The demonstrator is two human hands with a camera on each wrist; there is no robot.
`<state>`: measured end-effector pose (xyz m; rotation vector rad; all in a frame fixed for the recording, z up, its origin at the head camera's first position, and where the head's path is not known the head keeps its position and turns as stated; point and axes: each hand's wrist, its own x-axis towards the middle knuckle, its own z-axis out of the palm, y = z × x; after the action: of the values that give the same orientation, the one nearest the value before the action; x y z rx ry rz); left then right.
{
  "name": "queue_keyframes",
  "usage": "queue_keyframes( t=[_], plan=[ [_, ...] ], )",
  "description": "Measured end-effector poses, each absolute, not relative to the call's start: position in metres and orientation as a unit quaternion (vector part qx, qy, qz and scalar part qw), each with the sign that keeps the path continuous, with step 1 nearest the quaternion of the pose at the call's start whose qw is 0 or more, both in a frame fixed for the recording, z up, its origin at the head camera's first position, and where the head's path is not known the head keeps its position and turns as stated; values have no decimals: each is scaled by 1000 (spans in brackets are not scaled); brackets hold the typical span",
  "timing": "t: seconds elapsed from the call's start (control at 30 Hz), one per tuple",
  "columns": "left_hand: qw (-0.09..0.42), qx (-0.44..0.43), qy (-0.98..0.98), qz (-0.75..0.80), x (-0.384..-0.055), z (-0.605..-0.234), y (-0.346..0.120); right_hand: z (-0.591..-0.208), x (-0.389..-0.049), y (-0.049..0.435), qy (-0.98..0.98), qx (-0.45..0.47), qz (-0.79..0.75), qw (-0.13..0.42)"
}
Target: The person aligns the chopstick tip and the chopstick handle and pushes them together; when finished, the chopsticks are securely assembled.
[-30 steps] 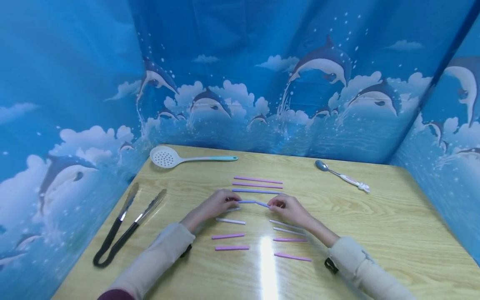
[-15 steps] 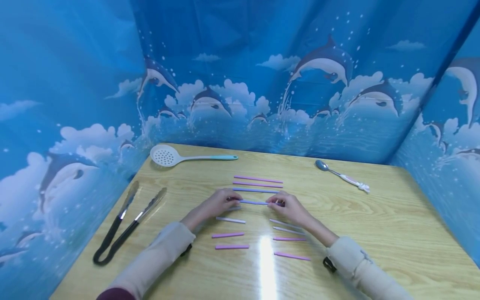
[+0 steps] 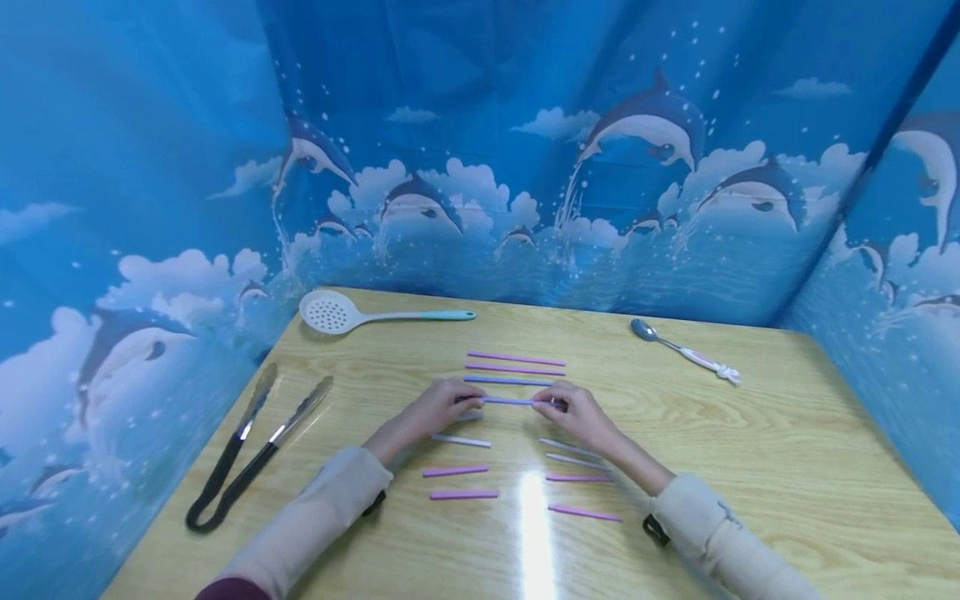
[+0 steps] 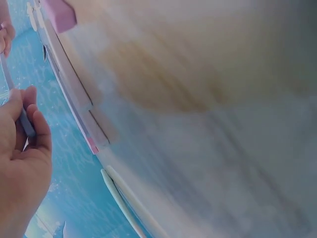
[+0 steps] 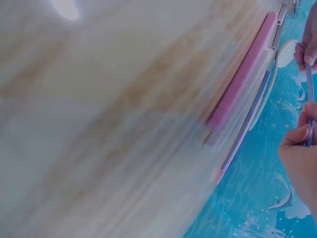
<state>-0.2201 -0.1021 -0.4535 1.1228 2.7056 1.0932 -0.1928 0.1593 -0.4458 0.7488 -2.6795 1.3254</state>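
Between both hands runs a thin blue-violet stick [image 3: 508, 401], held straight and level above the table. My left hand [image 3: 448, 402] pinches its left end; in the left wrist view, thumb and fingers [image 4: 43, 130] curl around that end. My right hand [image 3: 579, 414] pinches the other end, and its thumb and fingers [image 5: 298, 135] close on the stick in the right wrist view. Just beyond lie two long pink sticks [image 3: 516, 369] and a long blue one [image 3: 504, 380]. Shorter pale sticks [image 3: 462, 441] and pink sticks [image 3: 464, 495] lie in two columns nearer the body.
A slotted skimmer [image 3: 330, 313] lies at the back left. Metal tongs with black handles [image 3: 225, 483] are spread at the left edge. A spoon with a white handle [image 3: 697, 358] lies back right. Dolphin-print curtains [image 3: 480, 167] enclose the wooden table [image 3: 810, 467].
The blue-violet stick was bent at its middle with the right part angled down; it is now straight. My right fingers have shifted left along it, and both hands have risen slightly.
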Motion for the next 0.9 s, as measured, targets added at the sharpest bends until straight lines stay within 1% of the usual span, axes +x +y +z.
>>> queue_keyframes(
  t=[0.17, 0.4, 0.73, 0.9],
  plan=[
    [-2, 352, 865, 356, -220, -452, -100, -442, -193, 159, -866, 237, 438, 39],
    [16, 322, 867, 380, -218, -451, -99, -438, -195, 157, -865, 238, 438, 57],
    [-4, 350, 863, 364, -218, -448, -100, -438, -197, 159, -865, 273, 417, 59],
    [-6, 341, 869, 358, -217, -449, -99, -438, -195, 161, -863, 273, 420, 57]
  ],
)
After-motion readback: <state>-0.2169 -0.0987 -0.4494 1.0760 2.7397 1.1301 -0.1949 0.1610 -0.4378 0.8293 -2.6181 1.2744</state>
